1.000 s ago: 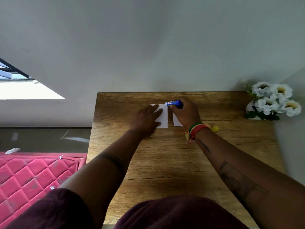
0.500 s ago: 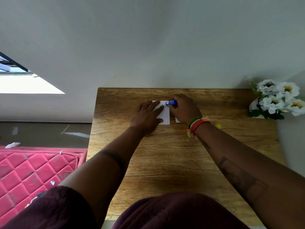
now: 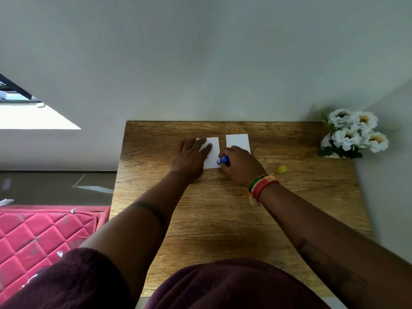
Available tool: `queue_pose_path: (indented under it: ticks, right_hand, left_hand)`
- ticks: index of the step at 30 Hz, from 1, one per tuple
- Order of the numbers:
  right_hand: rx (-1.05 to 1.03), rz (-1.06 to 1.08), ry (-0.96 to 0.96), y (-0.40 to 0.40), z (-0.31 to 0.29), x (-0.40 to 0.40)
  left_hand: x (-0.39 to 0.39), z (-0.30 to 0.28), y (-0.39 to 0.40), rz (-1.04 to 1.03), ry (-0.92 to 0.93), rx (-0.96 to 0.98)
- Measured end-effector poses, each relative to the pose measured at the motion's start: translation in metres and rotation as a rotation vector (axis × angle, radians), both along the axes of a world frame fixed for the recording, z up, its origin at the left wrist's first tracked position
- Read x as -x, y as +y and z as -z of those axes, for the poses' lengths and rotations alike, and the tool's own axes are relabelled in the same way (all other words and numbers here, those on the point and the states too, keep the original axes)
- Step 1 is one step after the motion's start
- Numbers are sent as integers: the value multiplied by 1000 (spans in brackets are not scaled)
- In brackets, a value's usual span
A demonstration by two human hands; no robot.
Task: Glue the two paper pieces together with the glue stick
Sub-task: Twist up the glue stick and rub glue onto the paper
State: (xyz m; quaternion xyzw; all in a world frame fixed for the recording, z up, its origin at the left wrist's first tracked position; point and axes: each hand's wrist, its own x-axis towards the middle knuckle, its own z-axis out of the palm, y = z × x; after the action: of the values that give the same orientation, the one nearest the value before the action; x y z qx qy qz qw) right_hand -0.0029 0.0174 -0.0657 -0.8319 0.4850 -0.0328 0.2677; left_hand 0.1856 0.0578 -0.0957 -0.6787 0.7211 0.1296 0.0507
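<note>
Table (image 3: 223, 219): wood-grain top, matt, knots and dark streaks
Paper pieces (image 3: 237, 140): plain white, smooth, matt
Glue stick (image 3: 223, 160): glossy blue plastic
Bracelet (image 3: 260, 188): woven thread, frayed ends
Cushion (image 3: 33, 233): quilted pink fabric, slight sheen

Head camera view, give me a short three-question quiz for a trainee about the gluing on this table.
1. True or false: the two paper pieces are already stuck together.
2. Which of the hands holds the glue stick? A) left B) right
3. Fill in: the small loose thing on the table near the right wrist is coloured ____.

Key:
1. False. The left paper piece and right paper piece lie apart.
2. B. The right hand grips the glue stick; the left hand presses paper.
3. Yellow: the yellow cap.
</note>
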Motion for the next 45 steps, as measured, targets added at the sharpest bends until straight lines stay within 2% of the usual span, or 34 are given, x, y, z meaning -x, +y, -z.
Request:
queue_pose_path:
  ticks: [14, 17, 21, 24, 27, 31, 34, 36, 41, 45]
  right_hand:
    - [19, 18, 37, 5, -7, -4]
    - [27, -17, 42, 4, -8, -5]
    - [34, -81, 48, 2, -9, -5]
    - [40, -79, 17, 2, -8, -3]
    - [53, 13, -57, 5, -7, 0]
    - [-25, 219, -276, 10, -9, 4]
    - [-94, 423, -403, 10, -12, 8]
    - [-133, 485, -442, 8, -13, 13]
    - [-83, 250, -300, 10, -9, 16]
    - [-13, 165, -193, 6, -3, 10]
  left_hand:
    - [6, -17, 28, 38, -293, 117]
    - [9, -15, 34, 33, -287, 149]
    - [7, -5, 38, 131, -151, 169]
    - [7, -2, 42, 97, -123, 154]
    - [14, -3, 48, 56, -132, 164]
    - [20, -3, 52, -44, -69, 197]
    - [23, -2, 52, -71, -44, 184]
    - [24, -3, 51, -94, -29, 177]
    - [23, -1, 56, -15, -57, 224]
    - [21, -1, 56, 26, -95, 231]
